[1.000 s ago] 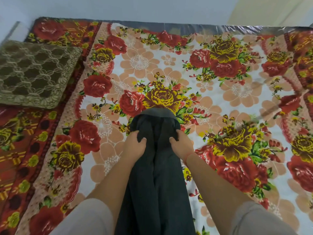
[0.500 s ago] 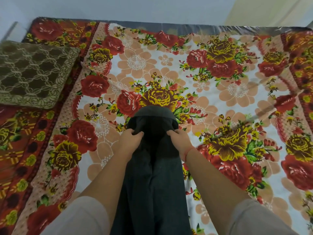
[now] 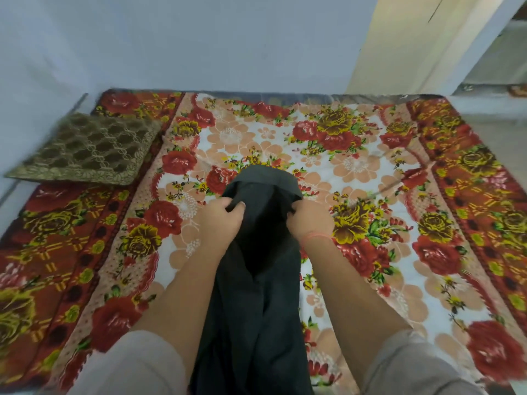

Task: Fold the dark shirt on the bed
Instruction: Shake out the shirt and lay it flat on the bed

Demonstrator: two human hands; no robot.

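A brown patterned cushion (image 3: 85, 151) lies near a pale, blurred wall (image 3: 199, 38).

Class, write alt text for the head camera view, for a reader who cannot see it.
Two bare hands grip a dark shirt on a floral bedsheet, the left hand and right hand each clutching one side near its far end. A brown patterned cushion lies at the bed's far left.

Setting: home bedroom. Evidence: bed (image 3: 370, 104) against plain wall (image 3: 199, 38), covered by floral bedsheet (image 3: 356, 166); brown patterned cushion (image 3: 88, 149) at its left edge.
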